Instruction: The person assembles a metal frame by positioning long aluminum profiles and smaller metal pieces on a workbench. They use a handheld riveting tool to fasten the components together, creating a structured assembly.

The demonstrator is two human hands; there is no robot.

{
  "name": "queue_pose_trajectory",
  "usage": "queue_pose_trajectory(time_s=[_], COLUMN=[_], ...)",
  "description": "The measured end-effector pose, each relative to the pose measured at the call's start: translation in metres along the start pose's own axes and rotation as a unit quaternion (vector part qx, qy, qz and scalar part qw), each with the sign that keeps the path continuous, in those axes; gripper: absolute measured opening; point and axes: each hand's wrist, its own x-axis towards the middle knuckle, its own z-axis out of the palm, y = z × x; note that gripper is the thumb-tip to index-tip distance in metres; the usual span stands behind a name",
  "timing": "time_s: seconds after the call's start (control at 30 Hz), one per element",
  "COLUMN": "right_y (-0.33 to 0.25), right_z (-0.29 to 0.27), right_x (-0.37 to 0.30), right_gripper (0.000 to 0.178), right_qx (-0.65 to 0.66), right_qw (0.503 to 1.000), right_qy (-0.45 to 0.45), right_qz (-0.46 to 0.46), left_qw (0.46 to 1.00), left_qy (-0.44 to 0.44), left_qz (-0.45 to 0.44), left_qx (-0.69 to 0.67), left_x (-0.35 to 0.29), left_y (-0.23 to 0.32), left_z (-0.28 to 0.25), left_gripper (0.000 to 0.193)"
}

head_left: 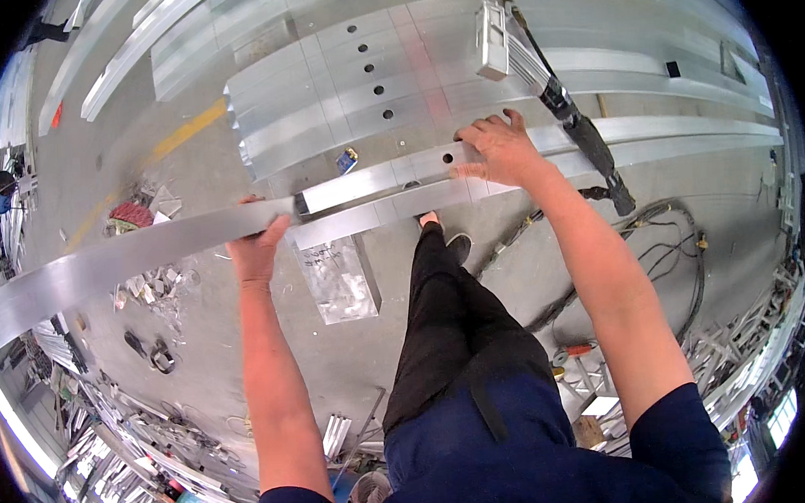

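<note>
A long silvery aluminium profile (117,260) runs from the far left edge to the middle of the view. My left hand (257,247) grips it near its right end, fingers curled over the top. My right hand (499,147) rests palm down on another aluminium bar (388,172) with a round hole in it, which lies on a stack of similar profiles (337,89) with a row of holes. The two bars meet end to end between my hands.
A pneumatic tool (510,42) with a black hose (590,148) lies on the profiles at the upper right. A shiny metal block (338,278) stands on the concrete floor below. Cables (660,236) coil at the right, and metal offcuts (146,286) lie scattered at the left.
</note>
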Motion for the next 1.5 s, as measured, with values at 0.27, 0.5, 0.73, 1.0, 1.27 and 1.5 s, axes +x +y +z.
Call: queue_pose_trajectory(time_s=[0.27,0.5,0.73,1.0,1.27,1.5], right_y=[0.003,-0.004,-0.129,-0.187,-0.193,-0.194], right_z=[0.011,0.017,0.052,0.073,0.07,0.08], right_x=[-0.002,0.005,0.043,0.085,0.087,0.089], right_gripper=[0.06,0.054,0.049,0.061,0.058,0.063], right_qx=[-0.041,-0.093,0.136,0.25,0.24,0.239], right_qw=[0.996,0.978,0.939,0.936,0.945,0.93], right_qy=[0.074,0.188,0.286,0.238,0.219,0.276], right_qz=[-0.011,0.002,-0.135,-0.063,-0.036,-0.047], left_qw=[0.998,0.993,0.953,0.964,0.933,0.901], left_qy=[-0.005,-0.078,-0.197,-0.206,-0.186,-0.191], left_qz=[0.056,0.083,0.135,0.134,0.244,0.307], left_qx=[0.02,-0.044,0.189,0.099,0.187,0.238], left_x=[0.003,0.023,0.046,0.057,0.065,0.063], left_y=[0.001,-0.013,-0.019,-0.054,-0.067,-0.055], left_z=[0.013,0.022,0.016,0.016,0.013,0.015], left_gripper=[0.049,0.053,0.044,0.043,0.044,0.039])
